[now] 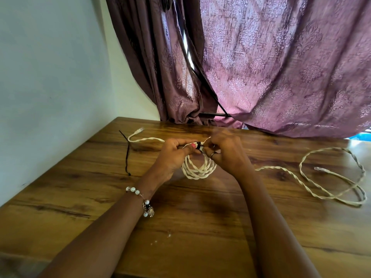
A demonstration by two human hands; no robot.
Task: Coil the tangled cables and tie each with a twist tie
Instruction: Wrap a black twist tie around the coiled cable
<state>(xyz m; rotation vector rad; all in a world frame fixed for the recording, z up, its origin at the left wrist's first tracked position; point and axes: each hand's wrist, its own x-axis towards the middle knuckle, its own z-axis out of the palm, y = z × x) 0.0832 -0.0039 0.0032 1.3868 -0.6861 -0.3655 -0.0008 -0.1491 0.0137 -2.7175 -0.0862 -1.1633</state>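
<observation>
head view: both hands meet above the wooden table (200,227), working on a coiled white cable (197,169). left hand (174,155) has its fingers curled round the top of the coil, thumb pressing the gathered strands. right hand (224,153) pinches a black twist tie (198,146), which sits wrapped round the bundle between the two hands; whether its ends are already twisted shut is hard to tell, as the fingers cover them. one tail of this cable runs left to its plug (139,130), lying on the table.

progress, judged: first cable coiled, its tie on but probably not finished. a second white cable (331,183) lies in loose loops to the right, well apart from the hands, uncoiled and untied. a spare black tie (127,153) lies on the table to the left, unused, presumably for that cable. roughly halfway.
</observation>
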